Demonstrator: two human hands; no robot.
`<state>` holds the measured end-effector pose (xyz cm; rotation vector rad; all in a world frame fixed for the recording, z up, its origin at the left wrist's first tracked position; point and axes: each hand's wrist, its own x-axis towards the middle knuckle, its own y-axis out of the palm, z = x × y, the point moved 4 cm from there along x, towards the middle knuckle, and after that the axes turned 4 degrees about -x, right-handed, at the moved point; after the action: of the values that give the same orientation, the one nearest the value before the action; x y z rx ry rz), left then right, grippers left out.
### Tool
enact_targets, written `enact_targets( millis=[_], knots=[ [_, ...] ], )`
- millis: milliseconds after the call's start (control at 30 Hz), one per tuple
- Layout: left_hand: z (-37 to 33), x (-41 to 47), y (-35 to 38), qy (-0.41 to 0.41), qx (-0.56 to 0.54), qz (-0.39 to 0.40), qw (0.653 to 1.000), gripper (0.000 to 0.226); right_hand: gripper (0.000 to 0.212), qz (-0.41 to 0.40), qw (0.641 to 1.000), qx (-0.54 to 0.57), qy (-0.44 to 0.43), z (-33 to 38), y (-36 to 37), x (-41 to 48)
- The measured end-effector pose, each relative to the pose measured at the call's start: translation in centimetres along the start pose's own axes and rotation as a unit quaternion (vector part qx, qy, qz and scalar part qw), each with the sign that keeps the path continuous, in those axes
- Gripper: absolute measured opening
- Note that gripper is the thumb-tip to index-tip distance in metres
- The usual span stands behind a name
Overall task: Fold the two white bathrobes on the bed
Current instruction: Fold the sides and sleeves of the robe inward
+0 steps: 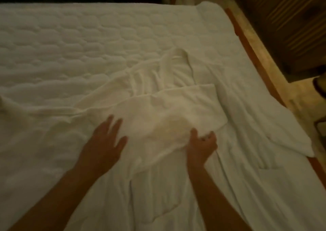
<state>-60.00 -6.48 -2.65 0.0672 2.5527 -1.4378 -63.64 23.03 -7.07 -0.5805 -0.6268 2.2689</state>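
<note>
Now my left hand point(105, 142) lies flat, fingers spread, pressing the bathrobe point(158, 118) down on the bed point(61, 45). Just right of it my right hand point(201, 146) pinches a bunch of the cloth — one sleeve is folded across, nothing more. Beyond that hand a second robe point(261, 118) sprawls unfolded — most work remains.

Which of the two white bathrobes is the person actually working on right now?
The bathrobe in the middle: the left hand lies flat on it and the right hand grips its fabric. The bathrobe by the right bed edge lies untouched.
</note>
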Motion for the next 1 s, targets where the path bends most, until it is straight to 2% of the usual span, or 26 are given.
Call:
enact_targets(
  millis=[67,100,167,267,367,433,467,533,600,667,700,733,800,833,867,900,933,967,1000],
  knots=[
    [-4.7,2.5,4.1,0.016,0.021,0.081,0.996,0.096,0.059,0.012,0.987,0.065,0.144,-1.2,-1.5,4.9],
    [-6.0,3.2,6.6,-0.011,0.062,0.136,0.989,0.089,0.049,0.033,0.979,0.092,0.178,-1.4,-1.6,5.9],
    [-6.7,3.5,9.5,-0.059,0.131,0.175,0.974,0.082,0.042,0.045,0.977,0.111,0.178,-2.0,-1.1,6.4],
    [-6.4,3.0,9.7,-0.056,0.151,0.174,0.972,0.087,0.054,0.052,0.976,0.112,0.177,-3.1,-0.5,6.6],
    [-5.7,3.6,8.4,-0.050,0.128,0.243,0.960,0.085,0.073,0.107,0.969,0.134,0.178,-2.5,0.1,7.8],
    [-5.8,3.8,7.4,-0.058,0.101,0.268,0.956,0.084,0.069,0.135,0.947,0.181,0.228,-2.4,0.4,8.1],
    [-6.1,3.8,6.8,-0.065,0.082,0.276,0.955,0.083,0.067,0.133,0.933,0.216,0.256,-2.4,0.5,7.9],
    [-6.4,3.3,5.9,-0.076,0.043,0.271,0.959,0.080,0.062,0.104,0.937,0.229,0.244,-2.6,0.0,7.7],
    [-6.3,1.7,4.5,-0.094,-0.022,0.225,0.969,0.073,0.056,0.051,0.938,0.244,0.239,-0.6,-1.1,6.5],
    [-6.0,-0.8,2.3,-0.120,-0.137,0.184,0.966,0.067,0.063,0.010,0.926,0.289,0.243,2.3,-1.7,3.2],
    [-6.2,-1.5,1.5,-0.128,-0.208,0.156,0.957,0.063,0.068,0.025,0.918,0.325,0.227,4.1,-1.9,1.9],
    [-5.1,-2.4,-0.4,-0.149,-0.280,0.112,0.942,0.059,0.067,0.074,0.908,0.363,0.196,6.6,-1.2,-0.9],
    [-2.5,-4.2,-5.3,-0.175,-0.421,0.018,0.890,0.056,0.037,0.176,0.884,0.422,0.094,11.9,1.0,-8.3],
    [-0.6,-5.6,-7.5,-0.197,-0.494,-0.016,0.847,0.061,0.023,0.201,0.889,0.411,0.030,13.8,2.0,-13.0],
    [0.3,-6.7,-9.6,-0.215,-0.575,-0.041,0.789,0.066,0.017,0.231,0.893,0.383,-0.045,15.3,2.7,-17.5],
    [1.8,-8.4,-11.6,-0.217,-0.625,-0.062,0.747,0.070,0.018,0.271,0.892,0.342,-0.115,16.4,3.7,-22.9],
    [3.3,-10.1,-13.7,-0.203,-0.650,-0.090,0.726,0.072,0.015,0.326,0.878,0.302,-0.176,16.6,5.2,-28.1],
    [5.6,-12.4,-15.3,-0.206,-0.648,-0.118,0.724,0.072,0.006,0.393,0.855,0.253,-0.223,16.3,6.7,-33.4],
    [7.9,-14.7,-16.6,-0.203,-0.652,-0.151,0.715,0.070,0.017,0.451,0.831,0.193,-0.263,15.3,8.4,-38.4]
  ],
)
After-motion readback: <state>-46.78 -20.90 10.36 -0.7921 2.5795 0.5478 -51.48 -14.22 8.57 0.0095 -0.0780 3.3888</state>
